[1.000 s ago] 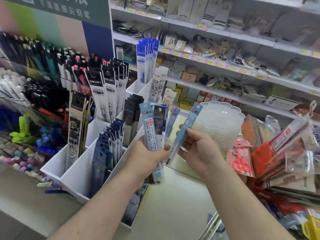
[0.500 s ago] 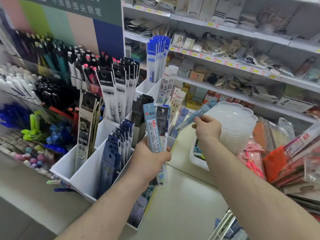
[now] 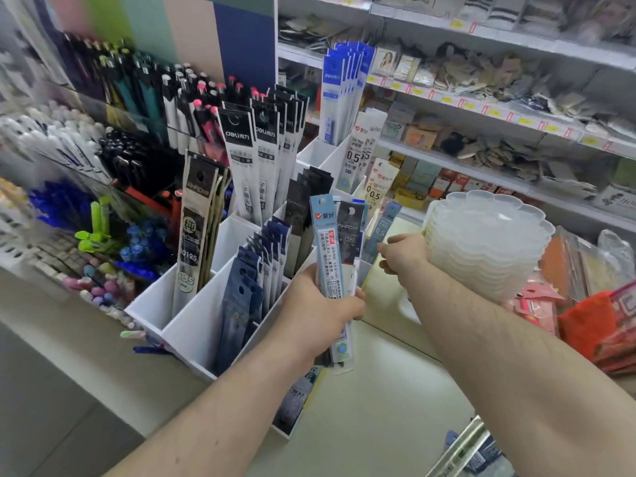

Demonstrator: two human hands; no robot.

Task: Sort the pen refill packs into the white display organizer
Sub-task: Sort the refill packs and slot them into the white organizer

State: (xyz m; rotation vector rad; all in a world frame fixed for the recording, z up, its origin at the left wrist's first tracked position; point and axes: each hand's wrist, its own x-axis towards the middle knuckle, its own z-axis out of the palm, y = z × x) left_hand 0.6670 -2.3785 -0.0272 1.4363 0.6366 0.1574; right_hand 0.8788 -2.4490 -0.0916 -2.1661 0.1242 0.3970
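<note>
The white display organizer (image 3: pixel 192 327) stands on the counter, its compartments filled with upright refill packs: black-and-white ones (image 3: pixel 241 160), dark blue ones (image 3: pixel 247 287), tall blue ones (image 3: pixel 335 94). My left hand (image 3: pixel 318 316) grips a bundle of refill packs (image 3: pixel 328 256), a light blue one in front and a black one behind, held upright beside the organizer's right side. My right hand (image 3: pixel 402 254) pinches a single blue 0.5 refill pack (image 3: pixel 382 230), which stands nearly upright in a right-hand compartment. Its lower end is hidden behind the bundle.
A stack of translucent scalloped trays (image 3: pixel 481 242) sits just right of my right hand. Pen displays (image 3: pixel 130 160) fill the left, store shelves (image 3: pixel 481 108) the back. Red and orange packets (image 3: pixel 592 318) crowd the right edge; more packs (image 3: pixel 471 449) lie at the bottom right.
My right hand has carried the single blue pack forward from near my left hand and stood it upright in the organizer. The left hand has kept hold of its bundle.
</note>
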